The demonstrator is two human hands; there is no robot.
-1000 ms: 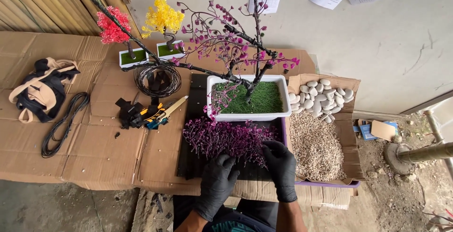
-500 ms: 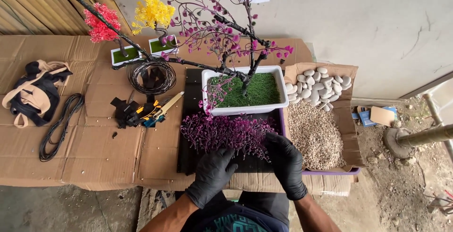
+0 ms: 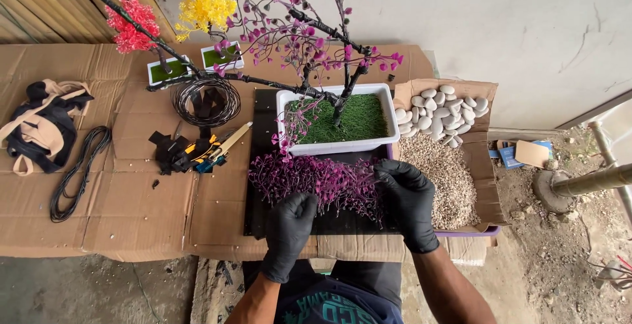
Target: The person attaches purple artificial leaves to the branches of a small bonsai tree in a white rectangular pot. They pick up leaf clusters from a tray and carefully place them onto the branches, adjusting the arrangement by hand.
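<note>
Black-gloved left hand [image 3: 288, 228] and right hand [image 3: 409, 200] pinch a flat bundle of purple beaded wire branches [image 3: 316, 180], white rectangular planter [image 3: 337, 146] at twelve o'clock.

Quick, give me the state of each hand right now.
Left hand: closed on the near edge of the purple sprigs.
Right hand: pinching the sprigs' right end.

Off to my side a coil of dark wire [image 3: 205, 102] lay on the cardboard [image 3: 118, 186], with cutters [image 3: 197, 151] just below it. Two little potted trees, one red [image 3: 135, 24] and one yellow [image 3: 204, 9], stood behind. White pebbles [image 3: 441, 114] sat above gravel [image 3: 447, 179].
</note>
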